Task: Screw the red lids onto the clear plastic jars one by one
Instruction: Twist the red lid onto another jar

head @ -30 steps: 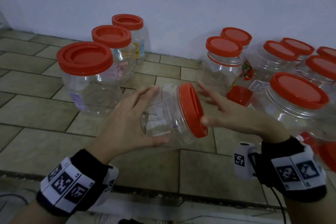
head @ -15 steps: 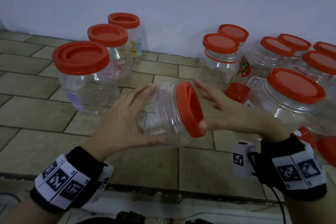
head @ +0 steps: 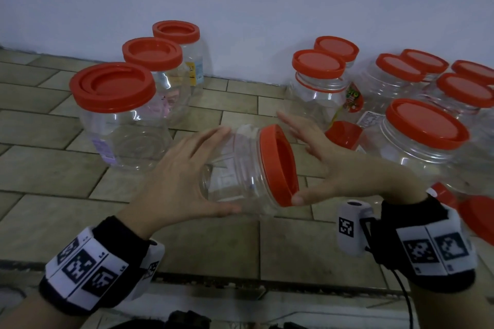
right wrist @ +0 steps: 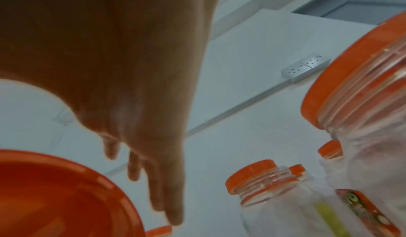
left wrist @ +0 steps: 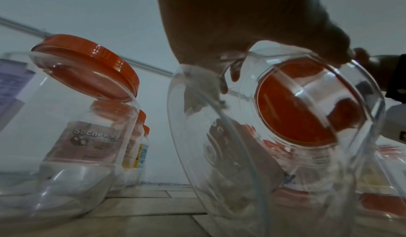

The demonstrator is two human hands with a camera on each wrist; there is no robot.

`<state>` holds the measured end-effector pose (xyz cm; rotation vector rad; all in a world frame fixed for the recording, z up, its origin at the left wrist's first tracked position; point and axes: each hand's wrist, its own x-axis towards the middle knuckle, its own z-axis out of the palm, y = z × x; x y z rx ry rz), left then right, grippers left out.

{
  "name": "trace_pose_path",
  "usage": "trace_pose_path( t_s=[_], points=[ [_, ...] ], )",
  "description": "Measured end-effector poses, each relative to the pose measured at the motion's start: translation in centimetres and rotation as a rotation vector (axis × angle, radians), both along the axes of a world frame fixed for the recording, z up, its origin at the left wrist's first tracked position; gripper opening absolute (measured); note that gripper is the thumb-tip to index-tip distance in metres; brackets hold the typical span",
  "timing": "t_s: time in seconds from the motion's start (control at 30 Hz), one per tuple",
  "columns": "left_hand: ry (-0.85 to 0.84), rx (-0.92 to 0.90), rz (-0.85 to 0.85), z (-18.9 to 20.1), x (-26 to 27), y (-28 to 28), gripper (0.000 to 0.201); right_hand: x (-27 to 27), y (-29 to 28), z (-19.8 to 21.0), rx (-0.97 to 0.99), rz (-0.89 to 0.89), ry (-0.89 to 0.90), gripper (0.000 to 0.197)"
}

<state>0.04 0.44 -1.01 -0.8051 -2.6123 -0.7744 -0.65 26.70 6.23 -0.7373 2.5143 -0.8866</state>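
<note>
I log my left hand (head: 173,181) gripping the clear jar (head: 235,176) sideways above the tiled floor (head: 213,243); right hand (head: 347,171) fingers straight, thumb touching its seated red lid (head: 278,165); three capped jars (head: 125,125) stand left, a lidded cluster (head: 422,141) right; tightness unclear.

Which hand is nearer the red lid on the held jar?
Right. The right hand is beside the red lid, thumb touching its lower rim; the left hand grips the jar body, short of the lid.
</note>
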Motion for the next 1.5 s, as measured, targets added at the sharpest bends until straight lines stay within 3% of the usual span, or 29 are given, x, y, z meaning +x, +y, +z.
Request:
trace_pose_path(
  t_s=[0.1,0.23,0.33,0.43,0.5,0.57,0.63,0.73,0.83,0.93,1.0,1.07,1.17,1.27,1.37,1.5],
  points=[
    [-0.022,0.061,-0.004,0.0,0.0,-0.2,0.109,0.0,-0.5,-0.9,-0.051,-0.022,0.065,0.105],
    [-0.04,0.05,-0.046,0.3,-0.2,-0.1,0.11,0.1,-0.9,-0.8,-0.058,-0.224,-0.049,0.088],
    [-0.046,0.04,-0.081,0.5,-0.4,0.4,0.11,0.1,0.2,-0.8,-0.004,-0.267,-0.06,0.099],
    [-0.054,0.087,-0.076,0.6,-0.6,0.7,0.11,0.9,0.6,-1.0,-0.069,-0.104,-0.018,0.111],
    [-0.038,0.069,-0.079,0.7,-0.9,0.8,0.11,1.2,0.5,-1.2,-0.088,-0.104,0.005,0.111],
    [-0.007,0.018,-0.096,0.7,-1.1,0.9,0.11,1.2,0.1,-1.5,-0.086,-0.197,0.021,0.103],
    [0.012,-0.003,-0.118,0.6,-1.3,1.0,0.109,1.4,-0.6,-1.4,-0.107,-0.326,-0.077,0.088],
    [0.0,0.08,-0.119,1.1,-1.7,0.8,0.107,1.2,-0.3,-1.7,-0.178,-0.438,-0.141,0.083],
    [0.021,0.117,-0.12,1.9,-2.0,0.7,0.108,1.1,0.8,-1.8,-0.206,-0.257,0.043,0.103],
    [0.049,0.109,-0.128,2.2,-2.2,1.0,0.108,0.7,0.7,-1.7,-0.25,-0.132,0.075,0.111],
    [0.086,0.097,-0.117,2.1,-2.3,1.3,0.108,0.4,0.2,-1.8,-0.249,-0.247,0.094,0.095],
    [0.107,0.087,-0.103,1.7,-2.4,1.4,0.108,0.3,-0.6,-1.7,-0.263,-0.446,0.08,0.066],
    [0.093,0.143,-0.098,1.6,-2.7,1.6,0.106,0.2,-0.1,-0.9,-0.331,-0.617,0.247,0.036],
    [0.099,0.199,-0.111,1.6,-3.1,1.6,0.107,0.0,1.6,-0.1,-0.266,-0.412,0.244,0.083],
    [0.087,0.266,-0.106,1.8,-3.1,1.8,0.106,-0.2,0.8,-0.7,-0.206,-0.169,0.196,0.103],
    [0.113,0.196,-0.064,1.8,-3.3,2.4,0.108,-0.1,-1.9,-1.4,-0.223,-0.504,0.149,0.101]
  ],
)
